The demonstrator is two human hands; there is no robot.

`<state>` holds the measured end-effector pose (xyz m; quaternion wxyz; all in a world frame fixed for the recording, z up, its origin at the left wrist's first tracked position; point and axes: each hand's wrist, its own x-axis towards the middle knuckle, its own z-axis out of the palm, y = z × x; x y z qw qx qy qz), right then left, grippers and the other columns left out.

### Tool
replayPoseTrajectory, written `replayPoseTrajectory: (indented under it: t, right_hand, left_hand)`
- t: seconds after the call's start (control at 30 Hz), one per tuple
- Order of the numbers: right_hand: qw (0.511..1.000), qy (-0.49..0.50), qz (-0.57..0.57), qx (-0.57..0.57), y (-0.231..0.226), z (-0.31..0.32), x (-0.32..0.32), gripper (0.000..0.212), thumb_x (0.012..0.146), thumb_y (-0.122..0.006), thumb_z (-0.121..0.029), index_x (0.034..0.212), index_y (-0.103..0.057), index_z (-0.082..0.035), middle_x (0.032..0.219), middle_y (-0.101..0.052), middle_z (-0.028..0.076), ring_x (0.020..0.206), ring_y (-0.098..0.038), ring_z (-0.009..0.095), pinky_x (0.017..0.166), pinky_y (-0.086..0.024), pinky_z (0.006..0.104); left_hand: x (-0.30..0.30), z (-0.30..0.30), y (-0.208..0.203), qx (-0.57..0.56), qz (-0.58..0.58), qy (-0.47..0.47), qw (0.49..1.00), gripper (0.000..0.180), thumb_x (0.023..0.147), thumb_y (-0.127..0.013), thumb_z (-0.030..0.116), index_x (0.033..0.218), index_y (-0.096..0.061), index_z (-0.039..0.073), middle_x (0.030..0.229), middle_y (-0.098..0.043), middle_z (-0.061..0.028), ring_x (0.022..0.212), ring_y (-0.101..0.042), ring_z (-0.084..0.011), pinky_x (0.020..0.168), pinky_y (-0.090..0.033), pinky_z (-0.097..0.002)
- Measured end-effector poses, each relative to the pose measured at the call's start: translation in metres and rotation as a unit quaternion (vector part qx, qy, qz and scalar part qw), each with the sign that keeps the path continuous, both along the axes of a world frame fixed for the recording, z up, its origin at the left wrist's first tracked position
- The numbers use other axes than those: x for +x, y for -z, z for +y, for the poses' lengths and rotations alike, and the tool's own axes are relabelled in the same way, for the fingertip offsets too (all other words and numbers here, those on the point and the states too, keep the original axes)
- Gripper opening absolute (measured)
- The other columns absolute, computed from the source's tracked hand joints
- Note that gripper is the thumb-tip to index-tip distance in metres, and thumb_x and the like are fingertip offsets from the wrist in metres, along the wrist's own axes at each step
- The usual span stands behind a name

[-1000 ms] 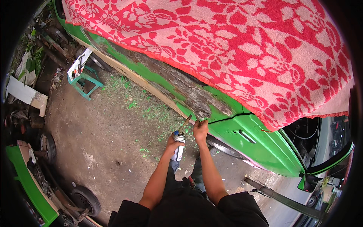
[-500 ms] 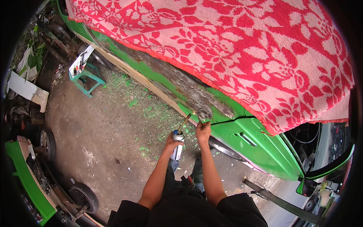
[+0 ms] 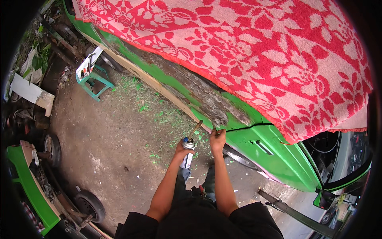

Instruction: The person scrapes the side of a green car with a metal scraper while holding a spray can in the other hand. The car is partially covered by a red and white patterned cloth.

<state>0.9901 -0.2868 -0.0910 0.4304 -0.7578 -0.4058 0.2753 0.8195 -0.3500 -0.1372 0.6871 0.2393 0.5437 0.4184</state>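
My left hand (image 3: 184,152) is wrapped round a gas torch (image 3: 187,160), a white canister with a blue-and-metal head. Its brass nozzle (image 3: 195,128) slants up toward the lower side of a green car (image 3: 270,153). My right hand (image 3: 217,140) is closed on a scraper (image 3: 214,130), mostly hidden in the fist, with its thin end at the car's side. Just beyond that end runs a long stripped patch (image 3: 187,79), grey-brown and rough, with green paint around it. No flame can be made out at the nozzle.
A pink and red floral blanket (image 3: 254,51) covers the car's upper part. Green paint flakes (image 3: 159,115) litter the ground. A green stool (image 3: 97,85) bearing tools stands at far left. Loose wheels (image 3: 89,205) and a green car panel (image 3: 32,187) lie at left, a long beam (image 3: 294,213) at right.
The view has shifted slightly, so the car and stool appear a little farther right. Both hands keep their grips, and the scraper stays near the edge of the stripped patch.
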Motion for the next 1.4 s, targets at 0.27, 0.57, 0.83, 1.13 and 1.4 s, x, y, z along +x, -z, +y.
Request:
replayPoseTrajectory:
  t: [0.27,0.57,0.83,1.13,1.4]
  right_hand:
    - [0.999,-0.006,-0.049,-0.003,0.005,-0.002,0.004,0.024,0.082,-0.065,-0.009,0.086,-0.043,0.001,0.067,-0.056,0.019,0.06,-0.057,0.032,0.058,-0.044,0.0416]
    - [0.999,-0.017,-0.045,0.006,-0.006,0.005,0.006,0.024,0.082,-0.065,-0.009,0.085,-0.044,0.001,0.068,-0.057,0.019,0.061,-0.058,0.034,0.058,-0.045,0.0415]
    - [0.998,-0.011,-0.063,0.012,-0.004,0.009,-0.001,0.023,0.082,-0.063,-0.008,0.087,-0.043,0.002,0.07,-0.057,0.023,0.065,-0.058,0.04,0.061,-0.045,0.0452]
    - [0.999,0.007,-0.03,-0.025,0.004,0.008,-0.001,0.023,0.082,-0.063,-0.01,0.09,-0.045,0.002,0.073,-0.06,0.027,0.069,-0.061,0.045,0.062,-0.046,0.0476]
    - [0.995,0.009,0.093,0.042,0.053,-0.003,0.026,0.026,0.089,-0.066,-0.014,0.084,-0.042,-0.005,0.06,-0.051,0.001,0.052,-0.043,0.008,0.047,-0.034,0.0252]
  left_hand:
    - [0.011,0.003,-0.005,-0.017,0.036,0.015,0.999,0.061,0.05,-0.073,-0.009,0.107,-0.054,0.005,0.09,-0.064,-0.0046,0.083,-0.063,-0.0183,0.071,-0.052,-0.0327]
    - [0.011,0.002,-0.007,-0.017,0.025,0.028,0.999,0.061,0.054,-0.076,-0.004,0.11,-0.054,0.006,0.094,-0.065,-0.0052,0.089,-0.064,-0.021,0.079,-0.05,-0.0365]
    - [0.015,0.0,-0.003,-0.018,0.019,0.038,0.999,0.061,0.053,-0.076,-0.005,0.109,-0.055,0.006,0.093,-0.066,-0.0062,0.088,-0.064,-0.0211,0.078,-0.051,-0.0365]
    - [0.012,0.002,-0.002,0.011,0.002,0.035,0.999,0.058,0.054,-0.075,-0.003,0.108,-0.055,0.006,0.092,-0.066,-0.006,0.084,-0.065,-0.0205,0.074,-0.052,-0.0343]
    - [0.016,-0.001,-0.007,-0.007,0.008,0.02,1.0,0.063,0.052,-0.077,-0.005,0.11,-0.055,0.005,0.095,-0.065,-0.0063,0.09,-0.064,-0.0216,0.079,-0.052,-0.0373]
